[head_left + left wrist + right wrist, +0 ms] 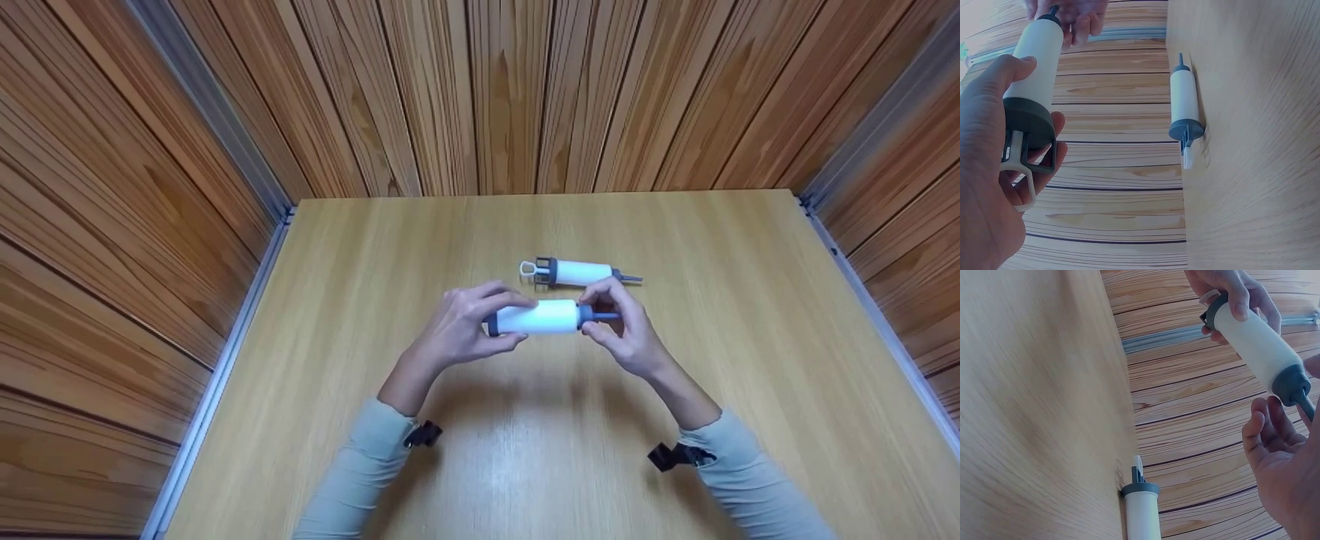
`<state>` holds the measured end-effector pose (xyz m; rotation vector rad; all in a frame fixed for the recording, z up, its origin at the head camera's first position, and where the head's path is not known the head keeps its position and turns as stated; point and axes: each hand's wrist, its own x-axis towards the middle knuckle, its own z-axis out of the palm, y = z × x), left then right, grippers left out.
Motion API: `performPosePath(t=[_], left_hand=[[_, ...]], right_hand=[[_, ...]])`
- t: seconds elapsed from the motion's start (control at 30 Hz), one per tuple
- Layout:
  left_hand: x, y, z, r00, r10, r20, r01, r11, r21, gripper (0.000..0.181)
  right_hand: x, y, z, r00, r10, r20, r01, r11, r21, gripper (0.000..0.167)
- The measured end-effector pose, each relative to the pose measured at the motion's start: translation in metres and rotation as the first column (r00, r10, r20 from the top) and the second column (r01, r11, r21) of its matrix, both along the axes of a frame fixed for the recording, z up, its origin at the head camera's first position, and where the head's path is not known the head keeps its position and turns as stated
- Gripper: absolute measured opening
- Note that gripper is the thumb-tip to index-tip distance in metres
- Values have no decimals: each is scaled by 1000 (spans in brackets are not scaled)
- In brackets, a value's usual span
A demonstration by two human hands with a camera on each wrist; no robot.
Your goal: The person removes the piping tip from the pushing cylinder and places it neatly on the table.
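Note:
A white tube with dark grey ends [541,317] is held level above the table, its thin nozzle pointing right. My left hand [469,322] grips its rear part, thumb and fingers round the white barrel; the left wrist view shows a dark collar and a pale looped handle [1028,188] by the palm. At the nozzle end is my right hand [626,330], its thumb and fingers curled round the grey cap [1291,384]. Some of its fingertips are hidden in the head view.
A second, similar tube [583,273] lies on the wooden table [337,262] just behind the held one, its nozzle also to the right. Wood-panelled walls [502,90] with grey metal edging [217,375] stand behind and at both sides.

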<state>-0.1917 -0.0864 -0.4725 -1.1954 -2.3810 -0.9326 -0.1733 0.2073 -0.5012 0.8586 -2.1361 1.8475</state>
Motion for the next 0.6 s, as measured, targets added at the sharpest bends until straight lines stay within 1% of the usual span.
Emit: performPosePath(t=[0.2, 0.3, 0.43, 0.6], left_hand=[[-1, 0, -1, 1000, 1, -26, -1, 1000, 2, 38], [-1, 0, -1, 1000, -1, -28, 1, 1000, 4, 39], [-1, 0, -1, 1000, -2, -24, 2, 1000, 3, 38], [-1, 0, 0, 1000, 2, -15, -2, 1000, 0, 39]], right_hand=[[0, -1, 1, 1000, -25, 18, 25, 999, 21, 17], [0, -1, 1, 999, -33, 24, 32, 999, 28, 14], [0, -1, 1, 1000, -22, 16, 22, 1000, 11, 15], [-1, -1, 0, 1000, -11, 6, 11, 1000, -10, 23]])
